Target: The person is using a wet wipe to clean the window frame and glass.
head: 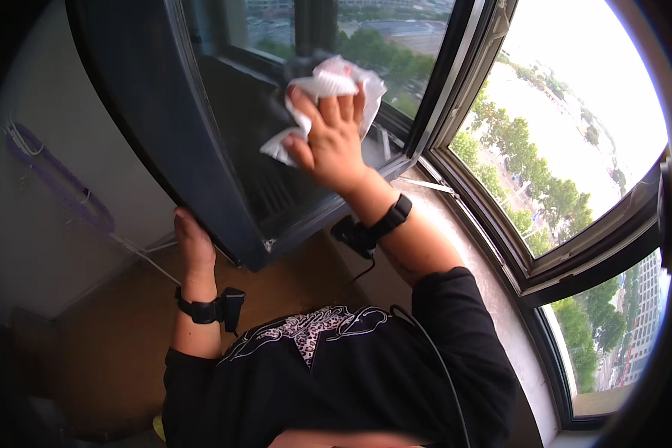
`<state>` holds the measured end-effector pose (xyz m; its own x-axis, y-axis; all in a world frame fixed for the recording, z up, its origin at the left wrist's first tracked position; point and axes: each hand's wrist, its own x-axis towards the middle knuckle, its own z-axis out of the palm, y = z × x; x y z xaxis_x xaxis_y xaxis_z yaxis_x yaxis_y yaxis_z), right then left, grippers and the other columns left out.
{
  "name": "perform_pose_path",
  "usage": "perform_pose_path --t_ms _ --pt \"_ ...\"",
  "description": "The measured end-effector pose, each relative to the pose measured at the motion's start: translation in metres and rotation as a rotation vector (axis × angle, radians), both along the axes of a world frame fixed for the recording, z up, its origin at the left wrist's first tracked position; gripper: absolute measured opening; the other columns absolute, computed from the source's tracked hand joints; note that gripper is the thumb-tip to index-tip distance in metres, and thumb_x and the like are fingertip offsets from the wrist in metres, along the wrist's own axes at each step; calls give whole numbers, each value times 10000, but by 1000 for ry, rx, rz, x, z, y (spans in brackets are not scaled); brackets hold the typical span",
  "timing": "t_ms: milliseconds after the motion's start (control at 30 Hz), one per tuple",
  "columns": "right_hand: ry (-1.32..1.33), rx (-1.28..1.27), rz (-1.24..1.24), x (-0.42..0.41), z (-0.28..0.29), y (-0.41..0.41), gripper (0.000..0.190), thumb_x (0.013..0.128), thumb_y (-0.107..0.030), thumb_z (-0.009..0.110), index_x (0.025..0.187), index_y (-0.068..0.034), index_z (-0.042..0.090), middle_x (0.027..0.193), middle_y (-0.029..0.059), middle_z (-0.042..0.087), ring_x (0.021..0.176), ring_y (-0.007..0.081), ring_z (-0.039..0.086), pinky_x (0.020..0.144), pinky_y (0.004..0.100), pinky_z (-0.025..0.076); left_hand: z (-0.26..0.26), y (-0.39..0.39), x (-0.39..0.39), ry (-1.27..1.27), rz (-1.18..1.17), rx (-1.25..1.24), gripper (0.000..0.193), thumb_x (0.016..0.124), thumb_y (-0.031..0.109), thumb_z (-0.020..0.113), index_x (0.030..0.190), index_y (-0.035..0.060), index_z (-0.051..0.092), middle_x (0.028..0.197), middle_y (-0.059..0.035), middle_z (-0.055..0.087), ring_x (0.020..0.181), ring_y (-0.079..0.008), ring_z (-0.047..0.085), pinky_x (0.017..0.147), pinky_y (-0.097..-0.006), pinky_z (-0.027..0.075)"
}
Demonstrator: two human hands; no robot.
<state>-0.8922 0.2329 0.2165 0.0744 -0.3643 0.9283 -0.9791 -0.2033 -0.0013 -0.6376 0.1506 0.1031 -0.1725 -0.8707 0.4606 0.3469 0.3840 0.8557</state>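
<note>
My right hand (336, 140) presses a crumpled white wipe (364, 84) flat on the glass pane (235, 123) of an open window sash, fingers spread over it. A small reddish mark shows on the wipe. The dark sash frame (201, 129) swings inward before me, its lower corner pointing down towards my chest. At the frame's lower left edge, my left hand (195, 246) holds the sash from its far side; some of its fingers are hidden behind the edge. The pane reflects trees, buildings and the wiping hand.
A metal stay arm (428, 183) joins the sash to the window frame (481, 218) on the right. Below runs a pale sill (453, 229). Purple hangers (61, 179) hang by the left wall above a brown floor (129, 347). A cable (442, 358) trails over my shirt.
</note>
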Motion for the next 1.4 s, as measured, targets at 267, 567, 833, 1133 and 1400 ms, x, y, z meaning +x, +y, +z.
perform_pose_path --t_ms 267,567,833,1133,1400 --pt "-318 -35 -167 -77 -102 -10 748 886 -397 475 1485 -8 252 1479 319 218 1384 524 127 1143 576 22 1 3 -7 -4 78 -16 728 995 588 269 1236 -51 518 1206 -133 594 1100 -208 569 970 -325 424" --pt "241 61 52 47 -39 -2 534 768 -366 639 1298 -356 574 950 9 545 1377 312 312 1132 603 55 12 5 -3 -70 -81 -39 785 972 622 287 1355 -50 414 1343 -138 508 1214 -215 508 1035 -348 386" --pt "179 311 169 58 -134 15 446 882 -398 575 1240 -134 614 1229 85 576 1430 329 231 1151 560 -4 17 8 -3 -91 -80 -57 785 974 622 284 1347 -54 424 1324 -133 528 1192 -214 524 1031 -349 390" --pt "265 536 355 42 -204 47 479 817 -293 628 1254 -102 586 1311 61 540 1395 247 331 1161 518 186 4 -4 0 -26 -40 -81 732 996 573 276 1400 -29 374 1404 -104 466 1263 -209 457 1072 -340 341" --pt "134 393 517 -10 -203 46 585 675 -130 671 1254 -121 595 1232 67 546 1154 269 509 1020 429 403 9 2 -7 75 64 14 776 974 617 277 1386 -31 386 1374 -110 479 1246 -208 469 1055 -341 368"
